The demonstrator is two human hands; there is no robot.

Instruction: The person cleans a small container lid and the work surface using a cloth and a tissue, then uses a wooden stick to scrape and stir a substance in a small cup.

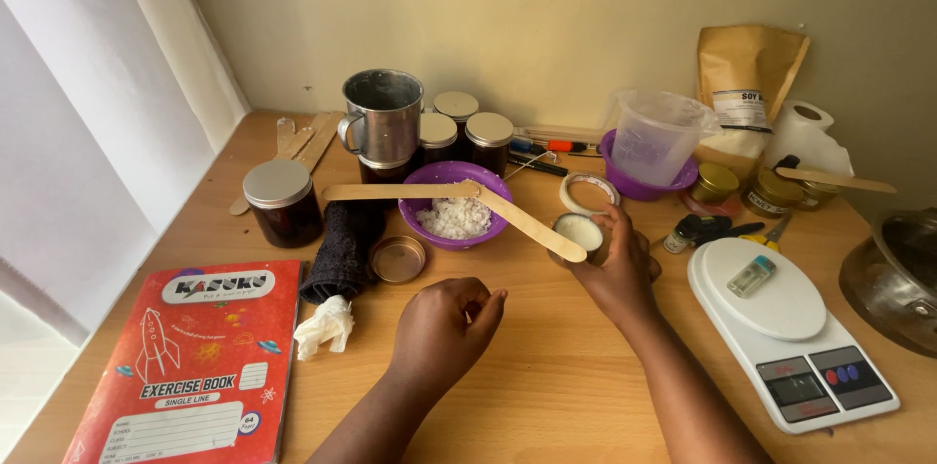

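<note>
Gripping the small round tin (580, 230) of pale wax, the right hand (617, 269) had its fingers curled around the tin's far side and pressed against its wall, holding it upright on the bench (547, 376) just right of the purple bowl (451, 201). A long wooden stick (522, 215) lay with one end across the tin's rim and the other end over the bowl, where a second stick (390, 192) crossed it. White flakes (453, 217) filled the bowl's bottom.

The left hand (444, 327) rested low on the bench, nearer the body, its fingers loosely curled with thumb and fingertips drawn together; whether it pinched anything could not be told. It touched neither the tin nor the sticks.

To my judgement, the care here lay in keeping the tin level and steady, since its fill sat close to the rim and the stick leaning on it could tip or smear it. A firm hold low on the wall suited that better than a pinch at the rim.

Near the tin stood a roll of tape (589, 191), a loose metal lid (398, 259) beside a dark folded cloth (342, 244), and a white kitchen scale (791, 327) to the right. A steel mug (383, 118), several dark jars (283, 202) with silver lids, and a red exercise book (195, 366) lay further left.
</note>
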